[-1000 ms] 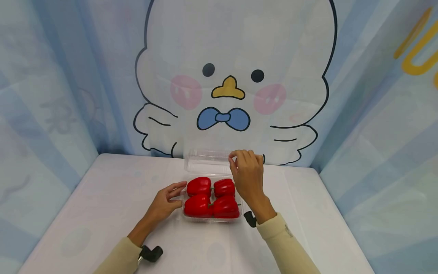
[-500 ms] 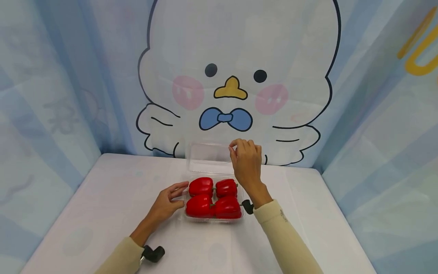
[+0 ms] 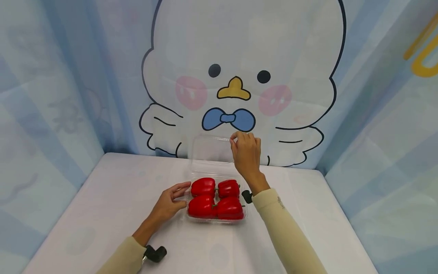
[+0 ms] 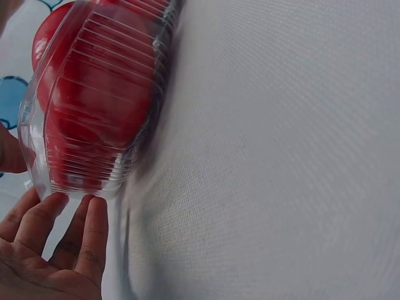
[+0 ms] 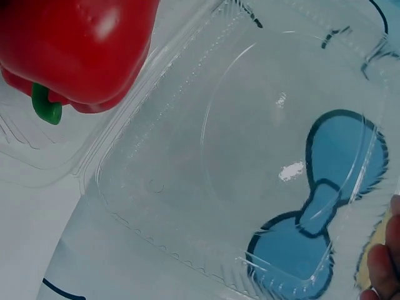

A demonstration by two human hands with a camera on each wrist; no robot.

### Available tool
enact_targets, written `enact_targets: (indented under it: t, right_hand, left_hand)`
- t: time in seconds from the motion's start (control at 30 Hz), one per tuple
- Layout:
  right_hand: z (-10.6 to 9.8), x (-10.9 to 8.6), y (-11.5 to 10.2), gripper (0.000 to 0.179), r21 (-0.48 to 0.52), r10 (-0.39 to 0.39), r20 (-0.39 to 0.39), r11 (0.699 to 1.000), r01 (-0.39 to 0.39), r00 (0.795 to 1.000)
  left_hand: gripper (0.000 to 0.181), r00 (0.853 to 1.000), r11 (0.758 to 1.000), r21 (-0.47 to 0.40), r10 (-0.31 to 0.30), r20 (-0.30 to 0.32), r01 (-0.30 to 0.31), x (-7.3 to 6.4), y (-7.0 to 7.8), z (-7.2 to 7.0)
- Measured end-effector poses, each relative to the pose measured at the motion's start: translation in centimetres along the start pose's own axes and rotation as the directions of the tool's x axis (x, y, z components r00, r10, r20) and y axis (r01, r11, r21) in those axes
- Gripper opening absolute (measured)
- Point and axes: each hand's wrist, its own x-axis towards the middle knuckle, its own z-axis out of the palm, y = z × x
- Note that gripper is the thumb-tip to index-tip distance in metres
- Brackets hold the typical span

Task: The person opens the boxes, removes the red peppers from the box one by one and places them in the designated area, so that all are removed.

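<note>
No text can be read; yellow strokes (image 3: 418,70) on the curtain (image 3: 386,171) are cut off, the right sleeve's mark (image 3: 281,202) is blurred.

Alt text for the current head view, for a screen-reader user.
A right hand pinches the raised clear lid of a plastic box holding four red peppers on a white table, while the left hand touches the box's left side. Behind is a pale blue backdrop with a white cartoon bird wearing a blue bow tie.
</note>
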Motion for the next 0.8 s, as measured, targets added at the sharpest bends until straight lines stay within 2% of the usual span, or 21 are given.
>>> enact_targets:
  t: [0.5,0.8]
  right_hand:
    - [1.0,2.2,0.7,0.012,-0.023,0.068,0.11,0.998,-0.066,0.992]
    - [1.9,2.8,1.5,0.016,0.002,0.112,0.149,0.994,-0.114,0.983]
  left_hand:
    - [0.071,1.0,1.0,0.006,0.013,0.006,-0.013,0.2,-0.1,0.4]
    - [0.072,1.0,1.0,0.015,0.011,-0.008,-0.011,0.5,-0.3,0.5]
